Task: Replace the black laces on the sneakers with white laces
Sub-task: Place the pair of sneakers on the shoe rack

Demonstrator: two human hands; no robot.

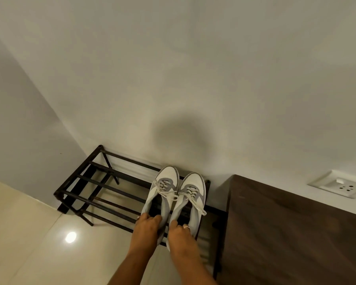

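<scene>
Left hand (146,227) grips left sneaker (165,179) heel, right hand (180,233) grips right sneaker (194,185) heel. White laces (169,193) fitted; the 2 sit on black rack (95,187).

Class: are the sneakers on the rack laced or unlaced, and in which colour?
Laced, in white: white laces cross the eyelets of the left sneaker and right sneaker, ends lying loose.
</scene>
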